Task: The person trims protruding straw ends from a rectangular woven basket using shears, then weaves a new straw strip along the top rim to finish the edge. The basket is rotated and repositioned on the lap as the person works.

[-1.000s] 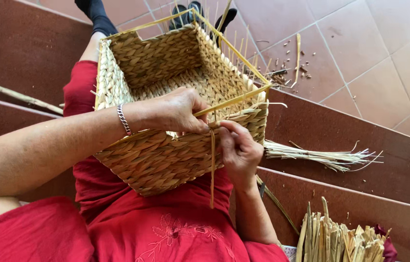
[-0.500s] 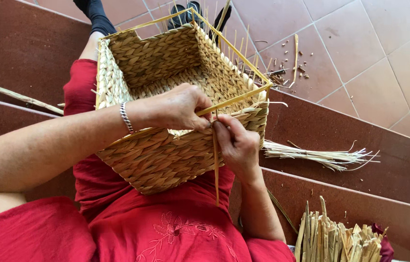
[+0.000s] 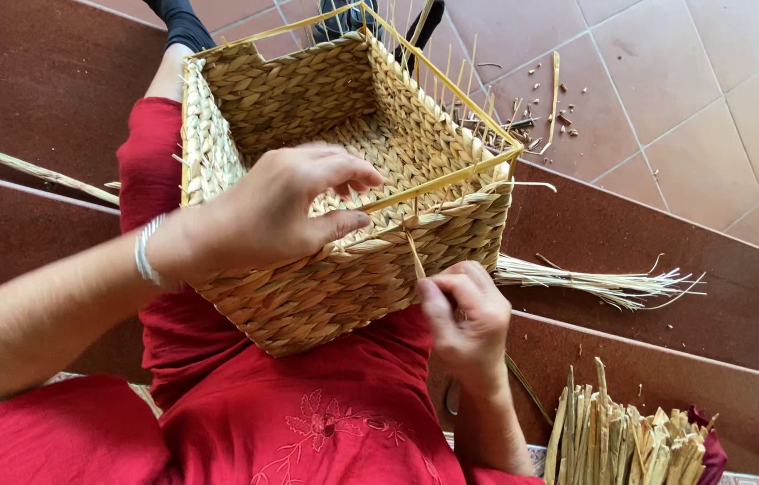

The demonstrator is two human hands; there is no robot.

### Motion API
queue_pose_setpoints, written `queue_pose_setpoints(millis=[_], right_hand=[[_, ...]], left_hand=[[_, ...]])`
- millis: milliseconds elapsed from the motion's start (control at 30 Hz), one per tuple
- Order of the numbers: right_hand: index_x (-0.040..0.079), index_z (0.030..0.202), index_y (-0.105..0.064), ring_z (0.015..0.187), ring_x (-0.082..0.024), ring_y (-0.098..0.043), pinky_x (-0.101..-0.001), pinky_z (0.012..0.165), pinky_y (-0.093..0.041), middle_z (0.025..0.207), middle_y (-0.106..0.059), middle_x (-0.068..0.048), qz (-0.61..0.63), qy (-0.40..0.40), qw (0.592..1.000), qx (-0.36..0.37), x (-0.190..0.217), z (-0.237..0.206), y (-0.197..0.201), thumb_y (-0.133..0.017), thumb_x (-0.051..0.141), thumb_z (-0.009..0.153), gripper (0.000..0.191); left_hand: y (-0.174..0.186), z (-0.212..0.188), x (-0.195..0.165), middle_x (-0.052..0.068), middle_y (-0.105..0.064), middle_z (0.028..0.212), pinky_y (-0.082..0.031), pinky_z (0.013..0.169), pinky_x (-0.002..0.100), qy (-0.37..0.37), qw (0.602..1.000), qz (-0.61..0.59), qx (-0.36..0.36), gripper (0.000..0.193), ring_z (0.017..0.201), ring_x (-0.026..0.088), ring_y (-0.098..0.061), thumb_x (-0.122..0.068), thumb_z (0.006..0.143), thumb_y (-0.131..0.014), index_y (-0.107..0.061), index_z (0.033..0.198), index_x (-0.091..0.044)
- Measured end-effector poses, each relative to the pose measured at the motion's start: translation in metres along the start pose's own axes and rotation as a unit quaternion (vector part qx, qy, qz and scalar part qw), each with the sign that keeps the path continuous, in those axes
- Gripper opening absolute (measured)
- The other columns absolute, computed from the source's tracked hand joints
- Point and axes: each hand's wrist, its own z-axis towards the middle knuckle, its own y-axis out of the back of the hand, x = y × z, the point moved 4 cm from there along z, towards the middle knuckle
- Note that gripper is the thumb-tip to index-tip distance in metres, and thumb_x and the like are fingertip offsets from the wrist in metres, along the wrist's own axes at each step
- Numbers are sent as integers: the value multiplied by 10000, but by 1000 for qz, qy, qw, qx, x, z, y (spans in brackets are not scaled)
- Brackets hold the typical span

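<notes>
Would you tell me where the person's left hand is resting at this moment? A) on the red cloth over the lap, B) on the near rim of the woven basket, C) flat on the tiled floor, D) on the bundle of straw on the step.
B: the left hand lies over the near rim of the woven basket, thumb by the yellow frame rod.

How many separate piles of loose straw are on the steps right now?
2 clear piles: a thin bundle of pale straw lies on the step right of the woven basket; a thicker bunch of cut stalks stands at bottom right. More may be out of frame.
</notes>
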Motion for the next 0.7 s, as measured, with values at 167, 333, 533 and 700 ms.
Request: queue_pose_setpoints(millis=[167, 333, 533, 700], right_hand=[[-10, 822, -650, 666, -143, -565, -256, 613, -451, 758, -618, -73, 234, -66, 970, 30, 10, -7, -3, -653, -6, 939, 116], [5, 921, -660, 748, -156, -611, -268, 681, -495, 867, -655, -71, 134, 77, 988, 25, 26, 0, -8, -651, 27, 962, 47], [-2, 1110, -670, 1047, -252, -711, -329, 882, -598, 1138, -704, -156, 1, 99, 991, -95, 2, 21, -5, -664, 49, 1033, 93], [39, 1150, -669, 1116, -259, -714, -321, 961, -616, 1217, -684, -149, -39, 122, 989, -80, -17, 22, -19, -677, 41, 1026, 125]], left_hand=[[-26, -31, -53, 93, -609, 1083, -444, 945, 462, -168, 949, 262, -56, 356, 1067, 255, -565, -190, 865, -686, -679, 1195, -56], [-44, -32, -59, 68, -606, 1118, -451, 1010, 455, -213, 934, 281, -53, 413, 1111, 220, -581, -269, 888, -648, -644, 1224, -29], [-9, -31, -39, 107, -663, 1005, -472, 923, 433, -143, 970, 159, -115, 354, 986, 285, -613, -32, 832, -720, -663, 1178, 13], [11, -25, -26, 106, -735, 983, -526, 766, 362, -90, 982, 89, -142, 253, 850, 255, -657, 50, 893, -764, -695, 1131, 0]])
